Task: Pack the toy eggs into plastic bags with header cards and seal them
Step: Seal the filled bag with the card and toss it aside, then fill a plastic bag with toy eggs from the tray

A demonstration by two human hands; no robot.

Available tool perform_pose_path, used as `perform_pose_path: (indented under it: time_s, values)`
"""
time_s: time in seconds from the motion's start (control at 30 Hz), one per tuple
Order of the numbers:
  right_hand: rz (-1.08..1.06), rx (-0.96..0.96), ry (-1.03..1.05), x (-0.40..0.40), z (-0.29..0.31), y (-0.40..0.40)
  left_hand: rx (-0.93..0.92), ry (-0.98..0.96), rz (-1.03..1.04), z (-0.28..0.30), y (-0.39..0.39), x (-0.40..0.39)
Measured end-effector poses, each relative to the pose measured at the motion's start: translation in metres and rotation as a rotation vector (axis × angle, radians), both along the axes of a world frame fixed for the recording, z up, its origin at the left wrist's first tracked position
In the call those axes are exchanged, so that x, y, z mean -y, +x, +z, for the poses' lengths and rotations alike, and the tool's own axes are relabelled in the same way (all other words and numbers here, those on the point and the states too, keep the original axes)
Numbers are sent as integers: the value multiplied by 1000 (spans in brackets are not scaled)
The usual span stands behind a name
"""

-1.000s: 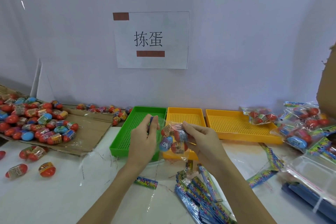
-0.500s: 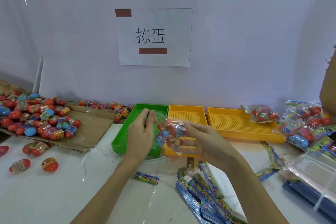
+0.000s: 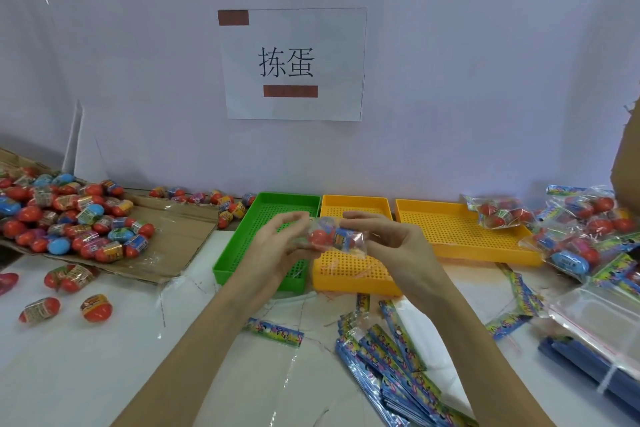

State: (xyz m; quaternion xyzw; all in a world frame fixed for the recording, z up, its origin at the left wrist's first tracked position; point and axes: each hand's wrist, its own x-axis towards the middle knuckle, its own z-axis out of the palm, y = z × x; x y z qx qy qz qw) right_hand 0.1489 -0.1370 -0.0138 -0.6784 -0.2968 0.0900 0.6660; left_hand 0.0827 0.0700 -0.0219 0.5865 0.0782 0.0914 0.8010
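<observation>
While both hands, left hand (image 3: pixel 277 246) and right hand (image 3: pixel 398 246), pinch one egg bag (image 3: pixel 334 239): three trays, one green (image 3: pixel 242 253), two yellow (image 3: pixel 353 279).

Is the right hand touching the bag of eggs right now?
Touching. In the head view the right hand has its thumb and fingertips pinched on the right end of the bag of eggs, with no gap, held above the trays.

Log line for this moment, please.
step: bagging | both hands: left hand, right hand hold bag of eggs above trays | seal: cannot tell | header cards: on table
</observation>
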Motion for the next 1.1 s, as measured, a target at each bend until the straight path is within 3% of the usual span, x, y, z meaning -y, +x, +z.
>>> perform_pose_path:
  time_s: [0.07, 0.13, 0.2, 0.33, 0.5, 0.67, 0.8, 0.93, 1.1]
  values:
    - [-36, -1, 26, -5, -1, 0, 32, 18, 55, -3, 0, -1]
    - [-59, -200, 193, -11, -2, 0, 39, 82, 138, -6, 1, 0]
    - [-68, -395, 222, -15, -3, -3, 46, 127, 187, -6, 1, 1]
    - [-99, -270, 75, -20, -8, -7, 11, 189, 175, -5, 0, 0]
    - [-95, -452, 161, -22, -4, -11, 61, 280, 195, -5, -4, 1]
    - [-167, -455, 262, -24, 0, -15, 161, 485, 307, -7, -1, 8]
    - [51, -420, 110, -21, 1, -16, 305, 653, 437, -10, -3, 19]
    - [354, -425, -63, -11, -1, -11, 314, 704, 556, -10, -1, 9]
    - [264, -423, -25, -5, 1, -8, 289, 718, 578, -13, 2, 1]
